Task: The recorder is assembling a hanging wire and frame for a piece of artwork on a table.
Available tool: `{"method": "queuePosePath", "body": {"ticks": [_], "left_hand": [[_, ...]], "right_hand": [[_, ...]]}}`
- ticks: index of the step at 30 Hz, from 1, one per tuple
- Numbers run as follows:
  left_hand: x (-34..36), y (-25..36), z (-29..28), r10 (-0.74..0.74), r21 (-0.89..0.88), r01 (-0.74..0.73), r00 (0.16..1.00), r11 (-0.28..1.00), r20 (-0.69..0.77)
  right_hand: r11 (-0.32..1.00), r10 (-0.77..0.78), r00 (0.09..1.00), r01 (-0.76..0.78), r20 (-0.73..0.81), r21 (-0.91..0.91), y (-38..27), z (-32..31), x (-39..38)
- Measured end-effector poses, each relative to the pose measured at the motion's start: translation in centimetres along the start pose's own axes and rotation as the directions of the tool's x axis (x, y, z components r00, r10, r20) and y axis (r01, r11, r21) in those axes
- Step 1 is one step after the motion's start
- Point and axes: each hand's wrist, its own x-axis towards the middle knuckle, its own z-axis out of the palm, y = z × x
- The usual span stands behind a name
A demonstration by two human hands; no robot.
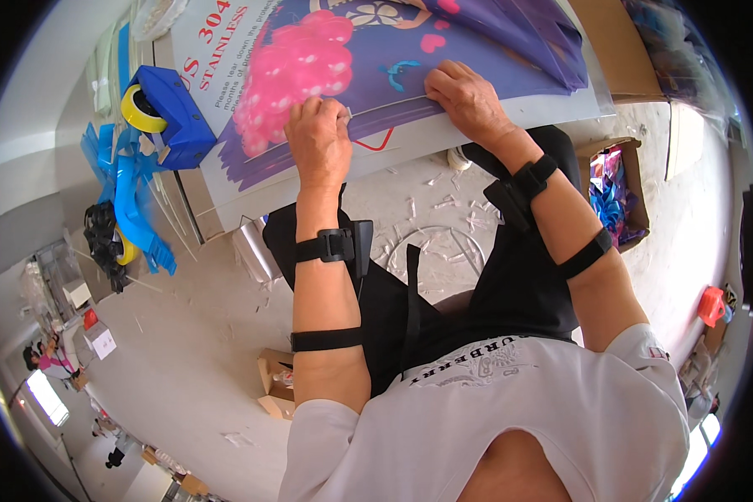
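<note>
My left hand (325,134) is closed at the front edge of a stack of purple printed plastic sheets (364,58), with a small pale piece by its thumb, too small to make out. My right hand (464,99) pinches the same edge farther right, fingers curled. The top sheet shows a pink balloon cluster, hearts and a light blue shape. The stack lies on a white printed board (209,42) on the table, its right part bunched in folds. A blue tape dispenser (188,125) with yellow tape sits beside the board at the left.
Blue strips (146,234) and black rolls (103,238) hang at the table's left. A carton of shiny purple and blue items (617,192) stands at the right. Small clear scraps litter the floor below my legs. Another carton (272,381) is behind my left arm. Distant people (48,360) appear far left.
</note>
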Motion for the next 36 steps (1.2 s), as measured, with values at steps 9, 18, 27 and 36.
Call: {"method": "queuePosePath", "body": {"ticks": [9,18,27,36], "left_hand": [[0.2,-0.4,0.3,-0.010,-0.018,0.010,1.000,1.000,0.028],[0.2,-0.1,0.3,-0.023,-0.006,0.023,0.999,1.000,0.031],[0.1,0.1,0.7,-0.039,-0.036,0.040,0.999,0.999,0.015],[-0.1,0.2,1.3,-0.035,-0.055,0.033,0.999,0.998,-0.033]], "right_hand": [[0.999,0.041,0.996,-0.041,0.085,0.001,0.3,-0.5,0.4],[0.999,0.028,0.991,-0.032,0.135,0.032,0.2,-0.8,0.6],[0.999,0.025,0.992,-0.029,0.124,0.032,0.0,-0.8,0.6],[0.997,0.062,0.988,-0.067,0.142,0.032,0.1,-0.8,0.5]]}}
